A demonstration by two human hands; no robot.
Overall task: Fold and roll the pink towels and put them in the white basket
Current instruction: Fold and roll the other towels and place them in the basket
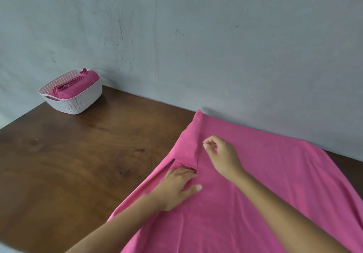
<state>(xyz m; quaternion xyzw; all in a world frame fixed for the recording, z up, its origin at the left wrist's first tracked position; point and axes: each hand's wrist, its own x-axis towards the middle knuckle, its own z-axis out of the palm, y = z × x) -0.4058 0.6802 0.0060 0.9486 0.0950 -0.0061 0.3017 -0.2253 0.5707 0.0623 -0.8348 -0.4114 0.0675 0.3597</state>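
A large pink towel [265, 184] lies spread over the right half of the brown wooden table [78, 154], its left edge turned over into a narrow flap. My left hand [176, 188] lies on the towel near that flap, with its fingertips tucked under the folded edge and its thumb stretched flat. My right hand [222, 154] hovers just above the towel beside the flap, fingers curled and thumb meeting forefinger, with no cloth plainly between them. The white basket [78, 103] stands at the table's far left corner and holds a rolled pink towel [75, 85].
A grey wall [196, 36] runs right behind the table and the basket. The table's left edge falls away near the basket, and its front left corner shows at the bottom left. Bare wood lies between the basket and the spread towel.
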